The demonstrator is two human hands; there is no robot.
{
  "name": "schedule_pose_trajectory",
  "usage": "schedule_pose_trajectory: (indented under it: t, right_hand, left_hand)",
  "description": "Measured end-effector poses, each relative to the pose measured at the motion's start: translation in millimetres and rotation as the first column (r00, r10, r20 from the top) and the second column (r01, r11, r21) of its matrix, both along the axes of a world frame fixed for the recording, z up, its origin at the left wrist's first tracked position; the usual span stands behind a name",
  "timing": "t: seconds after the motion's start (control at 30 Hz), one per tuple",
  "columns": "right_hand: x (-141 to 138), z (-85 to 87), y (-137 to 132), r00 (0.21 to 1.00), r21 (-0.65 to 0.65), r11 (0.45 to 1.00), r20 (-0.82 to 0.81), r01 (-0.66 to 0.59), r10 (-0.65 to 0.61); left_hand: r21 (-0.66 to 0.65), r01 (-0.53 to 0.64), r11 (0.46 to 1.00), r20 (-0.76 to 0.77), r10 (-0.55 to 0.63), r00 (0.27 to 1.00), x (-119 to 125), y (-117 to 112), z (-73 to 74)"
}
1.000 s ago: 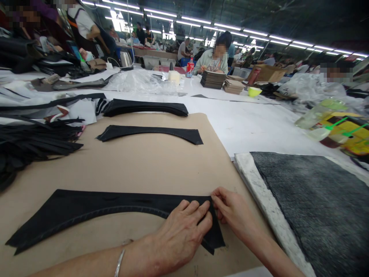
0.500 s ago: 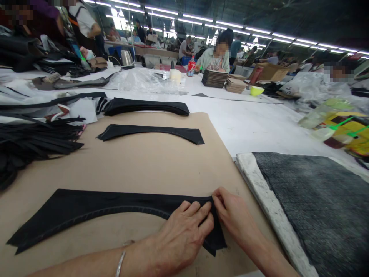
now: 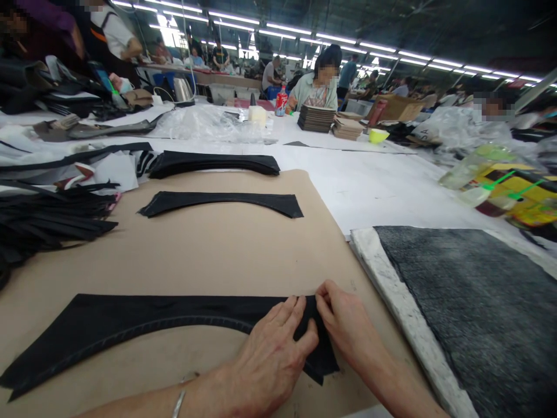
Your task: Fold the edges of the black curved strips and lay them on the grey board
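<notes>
A long curved black cut piece (image 3: 130, 325) lies flat on a brown cardboard sheet (image 3: 209, 255) in front of me. My left hand (image 3: 272, 354) rests on the piece's right end, fingers stretched out and pressing it down. My right hand (image 3: 346, 325) is right beside it, its fingertips pinched on the piece's upper right corner. A silver bracelet (image 3: 178, 400) sits on my left wrist.
A second curved black piece (image 3: 217, 202) and a thicker stack of them (image 3: 213, 162) lie farther up the cardboard. Black strips (image 3: 47, 217) pile at the left. A dark grey pad on a white slab (image 3: 470, 302) sits at the right. Other people work at tables behind.
Both hands stay on the piece's right end; my left fingers have shifted slightly. The view has drifted a little, so the table sits slightly further left in frame.
</notes>
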State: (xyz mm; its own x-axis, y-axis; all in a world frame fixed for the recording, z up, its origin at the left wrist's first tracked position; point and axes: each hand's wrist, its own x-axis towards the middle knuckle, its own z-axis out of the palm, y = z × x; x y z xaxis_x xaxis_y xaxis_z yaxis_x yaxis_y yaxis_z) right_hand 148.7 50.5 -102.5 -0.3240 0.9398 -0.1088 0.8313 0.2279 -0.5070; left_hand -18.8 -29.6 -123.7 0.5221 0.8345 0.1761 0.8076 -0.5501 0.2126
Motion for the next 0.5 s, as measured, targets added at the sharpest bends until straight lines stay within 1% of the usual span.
schedule_pose_trajectory:
  t: [0.1, 0.17, 0.23, 0.3, 0.33, 0.4, 0.5]
  right_hand:
    - [1, 1.5, -1, 0.999, 0.057, 0.998, -0.040, 0.029, -0.027]
    - [2, 3.8, -3, 0.997, 0.142, 0.990, -0.074, 0.026, -0.015]
    - [2, 5.1, -9, 0.993, 0.271, 0.961, -0.082, -0.060, 0.086]
    - [3, 3.9, -16, 0.975, 0.380, 0.907, -0.054, -0.181, 0.217]
    - [4, 2.4, -20, 0.965, 0.409, 0.884, -0.033, -0.226, 0.262]
    - [9, -1.7, -26, 0.959, 0.434, 0.863, 0.007, -0.258, 0.283]
    - [19, -8.4, -31, 0.965, 0.462, 0.849, 0.076, -0.257, 0.251]
  left_hand:
    - [0.012, 0.006, 1.000, -0.005, -0.006, 1.000, 1, 0, 0.2]
    - [0.003, 0.012, 1.000, -0.005, -0.012, 1.000, 2, 0, 0.2]
    - [-0.008, 0.009, 1.000, 0.003, -0.009, 1.000, 3, 0, 0.7]
    - [-0.020, -0.004, 1.000, 0.020, 0.004, 1.000, 4, -1, 1.9]
    - [-0.024, -0.011, 1.000, 0.029, 0.012, 0.999, 4, -1, 2.8]
    - [-0.028, -0.024, 0.999, 0.041, 0.025, 0.999, 4, -2, 4.9]
    - [-0.008, -0.037, 0.999, 0.035, 0.037, 0.999, 4, -3, 7.6]
